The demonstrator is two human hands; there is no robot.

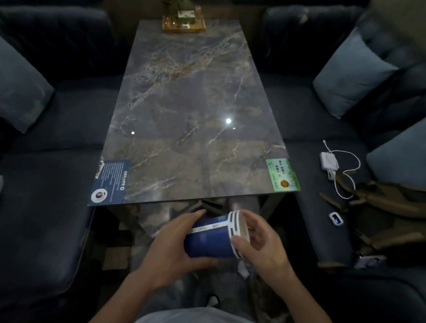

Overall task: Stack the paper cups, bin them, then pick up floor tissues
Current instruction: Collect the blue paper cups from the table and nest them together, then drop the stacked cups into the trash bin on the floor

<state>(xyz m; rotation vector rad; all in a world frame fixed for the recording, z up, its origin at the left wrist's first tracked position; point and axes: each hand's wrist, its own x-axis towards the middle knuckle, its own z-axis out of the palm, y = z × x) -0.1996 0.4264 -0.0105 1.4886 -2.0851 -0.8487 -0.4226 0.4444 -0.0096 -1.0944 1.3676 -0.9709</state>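
A stack of blue paper cups (212, 239) with white rims lies sideways in both my hands, just in front of the marble table's near edge. My left hand (176, 247) wraps around the base end of the stack. My right hand (257, 241) grips the rim end, thumb across the white rims. A white crumpled tissue (243, 270) shows on the floor just below my right hand.
The dark marble table (192, 111) carries a wooden tray with a plant (184, 21) at its far end, a blue card (111, 181) and a green card (283, 174) at its near corners. Dark sofas flank it; a white charger (329, 162) and a bag (388, 213) lie on the right one.
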